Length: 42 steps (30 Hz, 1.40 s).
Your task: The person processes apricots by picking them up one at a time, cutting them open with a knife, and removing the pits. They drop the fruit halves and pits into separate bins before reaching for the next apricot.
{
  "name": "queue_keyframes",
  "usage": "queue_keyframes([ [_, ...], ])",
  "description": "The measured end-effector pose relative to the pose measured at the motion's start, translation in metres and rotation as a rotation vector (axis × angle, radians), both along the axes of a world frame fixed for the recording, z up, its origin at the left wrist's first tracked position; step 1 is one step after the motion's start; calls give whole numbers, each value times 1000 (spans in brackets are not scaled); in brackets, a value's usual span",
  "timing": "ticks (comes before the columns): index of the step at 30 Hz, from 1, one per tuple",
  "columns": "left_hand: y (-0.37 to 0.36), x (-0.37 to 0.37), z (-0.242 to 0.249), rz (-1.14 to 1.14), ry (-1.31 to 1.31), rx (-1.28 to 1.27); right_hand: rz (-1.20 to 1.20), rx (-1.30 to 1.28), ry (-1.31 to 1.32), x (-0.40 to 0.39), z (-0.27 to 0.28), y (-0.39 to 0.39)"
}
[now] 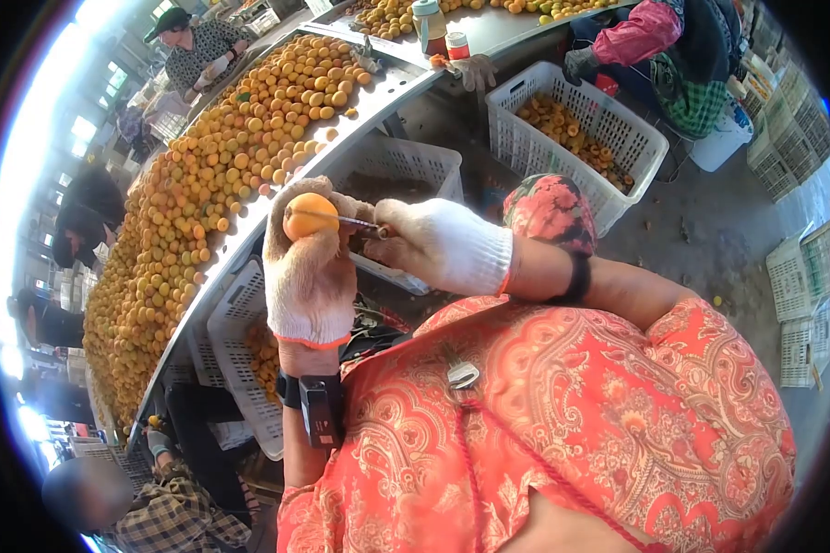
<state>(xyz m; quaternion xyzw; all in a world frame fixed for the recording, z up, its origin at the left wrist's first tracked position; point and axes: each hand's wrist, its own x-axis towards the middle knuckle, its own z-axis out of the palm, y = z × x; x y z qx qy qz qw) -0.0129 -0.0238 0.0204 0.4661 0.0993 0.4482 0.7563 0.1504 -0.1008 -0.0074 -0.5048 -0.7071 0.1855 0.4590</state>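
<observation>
**Fruit gripped, blade against it**

Left hand (pixel 309 267), gloved, closed around an orange fruit (pixel 310 216), held at the fingertips above the palm. Right hand (pixel 433 244), gloved, clamped on a small knife (pixel 350 221), tip touching the fruit's side. Behind, a long table (pixel 392 88) heaped with fruit; white crates (pixel 576 138) beside and below.

Both gloved hands raised before the chest: left hand (pixel 309 267) upright with fingers curled closed at the top, forearm vertical and banded at the wrist; right hand (pixel 438 244) clenched, pointing leftward toward the left fingertips, bare forearm roughly horizontal.
</observation>
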Motion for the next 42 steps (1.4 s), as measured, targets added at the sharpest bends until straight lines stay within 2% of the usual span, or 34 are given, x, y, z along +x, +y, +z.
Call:
queue_keyframes([
  [5,4,5,-3,-39,9,71,29,77,86,-3,-11,5],
  [7,3,13,-8,-98,-74,4,-43,108,-4,-3,-17,9],
  [11,-12,27,-2,-134,-114,-165,-122,157,15,-7,-19,13],
  [12,-10,28,-3,-139,-112,-160,-112,95,76,-7,-7,7],
  [14,-6,30,-6,-29,14,-94,-108,36,139,-5,1,3],
  [16,-3,32,-14,37,22,-26,-135,-49,12,-2,2,1],
  [18,0,33,-14,177,99,-38,-156,-48,17,-3,2,0],
  [22,-7,36,-5,148,63,10,-210,59,22,-7,-5,4],
  [24,4,36,-14,69,28,-387,-227,39,-18,-8,-10,9],
  [25,7,38,-15,72,-1,-404,-245,19,-60,-8,-11,11],
  [28,2,38,-13,4,-35,-281,-224,68,-7,-7,-8,11],
  [29,4,41,-7,52,85,-253,-230,71,-4,-5,-7,10],
  [30,0,42,-5,48,89,-251,-249,76,-22,-3,-6,8],
  [32,-9,43,-6,104,96,-49,-266,78,-39,-3,-7,8],
  [33,-5,44,-8,104,98,-51,-285,43,-48,-5,-8,10],
  [35,6,46,-15,196,83,-331,-298,2,-59,-8,-13,10],
  [38,5,47,-4,231,112,-287,-277,76,-73,-9,-14,9],
  [39,6,38,-2,144,167,-155,-278,74,-25,-8,-7,5],
  [40,7,37,-4,142,168,-154,-278,72,22,-7,-4,3],
  [42,6,38,-3,238,275,123,-292,115,23,-4,-7,6],
])
